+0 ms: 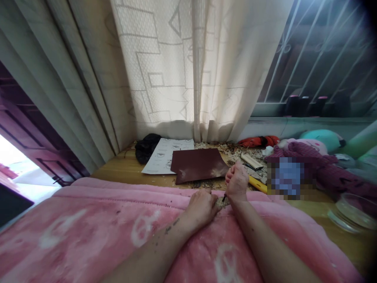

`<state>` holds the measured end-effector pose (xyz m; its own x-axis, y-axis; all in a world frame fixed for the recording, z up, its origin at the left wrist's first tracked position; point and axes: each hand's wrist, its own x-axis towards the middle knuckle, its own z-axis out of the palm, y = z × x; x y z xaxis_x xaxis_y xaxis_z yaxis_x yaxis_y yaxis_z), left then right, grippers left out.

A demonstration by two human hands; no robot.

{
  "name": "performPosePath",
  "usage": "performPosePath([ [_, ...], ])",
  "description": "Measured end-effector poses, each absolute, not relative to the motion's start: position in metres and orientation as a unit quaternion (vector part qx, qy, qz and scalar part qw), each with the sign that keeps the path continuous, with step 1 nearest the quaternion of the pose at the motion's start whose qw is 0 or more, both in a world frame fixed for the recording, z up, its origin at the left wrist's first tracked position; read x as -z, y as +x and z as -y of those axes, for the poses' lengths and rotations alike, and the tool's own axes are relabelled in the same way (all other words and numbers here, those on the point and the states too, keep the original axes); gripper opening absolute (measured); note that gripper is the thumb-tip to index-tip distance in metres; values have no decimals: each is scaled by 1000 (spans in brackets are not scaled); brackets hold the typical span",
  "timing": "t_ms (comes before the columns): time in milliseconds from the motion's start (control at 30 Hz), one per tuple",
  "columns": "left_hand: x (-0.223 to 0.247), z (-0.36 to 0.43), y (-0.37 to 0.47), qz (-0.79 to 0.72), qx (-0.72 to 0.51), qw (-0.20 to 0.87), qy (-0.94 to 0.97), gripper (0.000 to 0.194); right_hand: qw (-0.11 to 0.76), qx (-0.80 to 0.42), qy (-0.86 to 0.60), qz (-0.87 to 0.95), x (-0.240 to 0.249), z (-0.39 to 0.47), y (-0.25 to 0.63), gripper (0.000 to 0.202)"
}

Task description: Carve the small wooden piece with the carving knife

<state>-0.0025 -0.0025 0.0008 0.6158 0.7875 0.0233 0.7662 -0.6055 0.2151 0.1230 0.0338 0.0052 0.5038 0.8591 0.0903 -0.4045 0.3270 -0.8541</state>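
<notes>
My left hand (pixel 200 205) is closed around a small rough, tan-grey piece (pixel 222 202), part of which shows past the fingers. Its exact kind is not clear. My right hand (pixel 238 181) makes a fist just to the right and above. From the bottom of that fist a thin dark tip (pixel 224 197) points down at the rough piece; the rest of this slim tool is hidden in the fingers. Both hands are over the edge of a pink plush blanket (pixel 118 224). Beyond them lies a dark brown sheet (pixel 200 165) with bits scattered around it.
A printed white sheet (pixel 165 155) and a black bag (pixel 147 147) lie at the back left. Shavings (pixel 206 145) litter the wooden surface. A yellow-handled tool (pixel 257 184), a cream block (pixel 251 161), a red cloth item (pixel 259 141), plush toys (pixel 321 140) and a clear round container (pixel 350 214) are rightward.
</notes>
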Motion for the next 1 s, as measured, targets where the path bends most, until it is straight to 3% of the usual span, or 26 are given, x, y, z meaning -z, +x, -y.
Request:
performPosePath([
  [533, -3, 1, -2, -427, -64, 93, 897, 26, 659, -624, -294, 300, -22, -34, 123, 43],
  [1000, -1, 0, -1, -433, -58, 88, 895, 24, 778, -451, -401, 176, -10, -40, 128, 39],
])
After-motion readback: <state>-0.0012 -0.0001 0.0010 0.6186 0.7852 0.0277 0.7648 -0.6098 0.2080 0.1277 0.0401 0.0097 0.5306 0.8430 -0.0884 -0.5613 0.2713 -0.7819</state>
